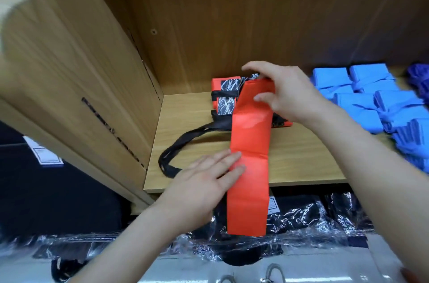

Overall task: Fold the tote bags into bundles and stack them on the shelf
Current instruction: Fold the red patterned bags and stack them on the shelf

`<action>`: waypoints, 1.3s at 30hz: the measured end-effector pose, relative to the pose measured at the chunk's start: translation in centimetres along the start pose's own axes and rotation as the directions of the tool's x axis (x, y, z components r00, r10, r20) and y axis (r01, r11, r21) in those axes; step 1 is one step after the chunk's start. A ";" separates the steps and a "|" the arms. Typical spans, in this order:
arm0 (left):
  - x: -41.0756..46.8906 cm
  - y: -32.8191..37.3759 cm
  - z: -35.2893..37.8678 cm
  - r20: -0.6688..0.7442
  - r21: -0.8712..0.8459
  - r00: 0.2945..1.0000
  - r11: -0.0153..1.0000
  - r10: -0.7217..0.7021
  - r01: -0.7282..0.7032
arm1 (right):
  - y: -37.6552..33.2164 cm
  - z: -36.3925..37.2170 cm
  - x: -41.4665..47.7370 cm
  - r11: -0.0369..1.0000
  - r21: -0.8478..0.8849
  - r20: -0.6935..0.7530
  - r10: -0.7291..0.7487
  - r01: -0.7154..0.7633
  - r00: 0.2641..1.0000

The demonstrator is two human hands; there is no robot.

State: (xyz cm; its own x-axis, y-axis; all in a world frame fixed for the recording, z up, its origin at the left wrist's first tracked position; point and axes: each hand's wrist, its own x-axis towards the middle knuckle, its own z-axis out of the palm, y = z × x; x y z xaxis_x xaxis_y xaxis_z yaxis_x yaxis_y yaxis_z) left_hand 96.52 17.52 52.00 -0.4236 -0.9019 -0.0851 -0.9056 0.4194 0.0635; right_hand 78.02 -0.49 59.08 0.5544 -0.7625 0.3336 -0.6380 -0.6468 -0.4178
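Now pressing flat with straight-fingered left hand (209, 178) on folded orange tote bag (250, 143), laid across shelf (301, 155), overhanging its 6 o'clock edge; gripping the 12 o'clock end with curled right hand (278, 92). Might spring open or slide off on easing up.
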 end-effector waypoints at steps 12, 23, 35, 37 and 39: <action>2.6 -0.5 3.9 -0.107 -0.241 0.993 0.970 -0.048 0.021 | 1.5 4.9 -7.0 0.995 0.056 0.343 -0.099 0.085 0.934; 3.7 1.2 1.5 -0.107 -0.650 0.774 0.633 -0.624 0.421 | 0.1 8.3 -13.3 0.887 0.344 0.162 0.266 -0.307 0.950; 3.8 2.3 1.9 -0.101 -0.399 0.771 0.736 -0.628 0.547 | -1.5 9.1 -12.1 0.879 0.088 0.119 0.458 -0.469 0.881; 3.6 2.5 1.9 -0.066 -0.373 0.779 0.740 -0.623 0.560 | -1.2 8.9 -11.3 0.863 0.162 0.139 0.460 -0.478 0.877; 3.7 2.6 1.7 -0.053 -0.359 0.787 0.748 -0.614 0.559 | -1.1 9.1 -10.3 0.820 0.279 0.168 0.470 -0.499 0.866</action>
State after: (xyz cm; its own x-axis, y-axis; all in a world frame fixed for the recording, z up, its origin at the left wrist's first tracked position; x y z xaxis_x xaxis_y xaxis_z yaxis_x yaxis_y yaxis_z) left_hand 92.58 15.48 50.15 0.2237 -0.9732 -0.0531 -0.9060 -0.2277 0.3569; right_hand 77.89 8.26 48.47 0.2702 -0.9615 -0.0498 -0.6512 -0.1444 -0.7451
